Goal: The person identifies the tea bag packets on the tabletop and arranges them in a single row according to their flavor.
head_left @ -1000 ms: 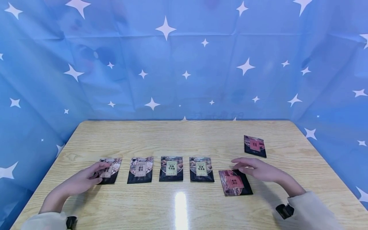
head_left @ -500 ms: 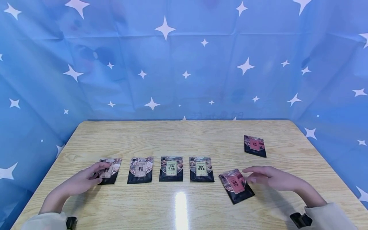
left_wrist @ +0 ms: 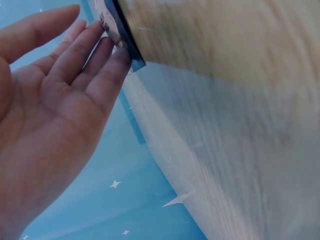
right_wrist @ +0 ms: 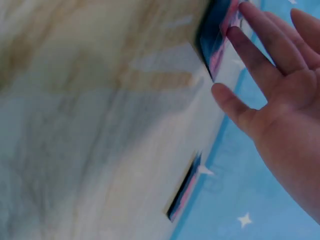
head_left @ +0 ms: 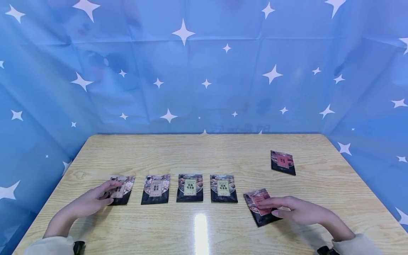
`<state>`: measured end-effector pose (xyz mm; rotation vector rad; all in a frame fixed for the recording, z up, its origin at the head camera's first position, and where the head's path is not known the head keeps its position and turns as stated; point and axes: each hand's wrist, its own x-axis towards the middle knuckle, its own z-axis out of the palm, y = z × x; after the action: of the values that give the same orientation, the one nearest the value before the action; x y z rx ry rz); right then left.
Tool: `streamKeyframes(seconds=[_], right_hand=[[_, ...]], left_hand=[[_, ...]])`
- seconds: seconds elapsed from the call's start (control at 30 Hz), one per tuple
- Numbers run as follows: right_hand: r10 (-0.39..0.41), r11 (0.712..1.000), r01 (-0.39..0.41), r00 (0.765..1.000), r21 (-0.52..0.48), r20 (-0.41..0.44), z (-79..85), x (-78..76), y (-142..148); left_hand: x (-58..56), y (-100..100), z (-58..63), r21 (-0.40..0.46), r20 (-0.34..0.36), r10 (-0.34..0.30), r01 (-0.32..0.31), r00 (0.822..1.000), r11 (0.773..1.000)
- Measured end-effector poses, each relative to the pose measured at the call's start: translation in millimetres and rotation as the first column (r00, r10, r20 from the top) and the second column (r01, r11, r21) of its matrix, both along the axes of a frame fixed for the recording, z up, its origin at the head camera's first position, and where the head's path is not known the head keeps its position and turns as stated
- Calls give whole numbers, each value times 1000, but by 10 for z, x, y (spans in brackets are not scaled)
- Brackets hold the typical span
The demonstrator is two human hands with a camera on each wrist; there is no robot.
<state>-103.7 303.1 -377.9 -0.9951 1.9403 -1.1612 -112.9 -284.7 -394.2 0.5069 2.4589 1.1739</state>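
My left hand [head_left: 90, 200] rests with loosely extended fingers over the leftmost tea packet [head_left: 124, 194], which has a floral print and a pale pink label. In the left wrist view its fingertips [left_wrist: 117, 57] meet the face of that packet [left_wrist: 120, 27]. On the right, my right hand [head_left: 302, 211] reaches over a tilted tea packet [head_left: 264, 217] with a red-pink label, its fingers partly covering the label. The right wrist view has those fingers [right_wrist: 252, 52] extended against the packet [right_wrist: 215, 37], the thumb apart near its corner.
Between the hands lie, in a row, another floral packet [head_left: 155, 189] and two packets with green labels, the left one [head_left: 190, 187] and the right one [head_left: 224, 188]. Farther back at the right is a second red-labelled packet [head_left: 283, 163]. The wooden table [head_left: 178, 152] ends at a starry blue cloth [head_left: 204, 99].
The red-labelled packet near my right hand has turned so its label faces more upright. My right hand drew back to the right, then came in over the packet. The left hand has stayed put.
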Motion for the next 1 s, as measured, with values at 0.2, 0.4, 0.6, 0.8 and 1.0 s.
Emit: streamKeyframes(seconds=[0.2, 0.4, 0.6, 0.8, 1.0], right_hand=[[-12, 1000, 13, 997, 11, -82, -49, -12, -38], [-90, 992, 102, 986, 80, -142, -68, -71, -104], [-156, 978, 172, 978, 115, -138, -88, -172, -162], [-192, 957, 223, 966, 185, -172, -98, -213, -180], [-181, 964, 208, 970, 168, -163, -93, -222, -189]], left_hand=[[2, -3, 0, -4, -14, -4, 4, 1000, 1000], [4, -4, -12, -6, -21, 0, 0, 1000, 1000], [10, 1, -19, -11, -27, 4, -4, 1000, 1000], [8, 6, -20, -17, -31, 6, -7, 1000, 1000], [10, 5, -21, -11, -24, 12, -12, 1000, 1000]])
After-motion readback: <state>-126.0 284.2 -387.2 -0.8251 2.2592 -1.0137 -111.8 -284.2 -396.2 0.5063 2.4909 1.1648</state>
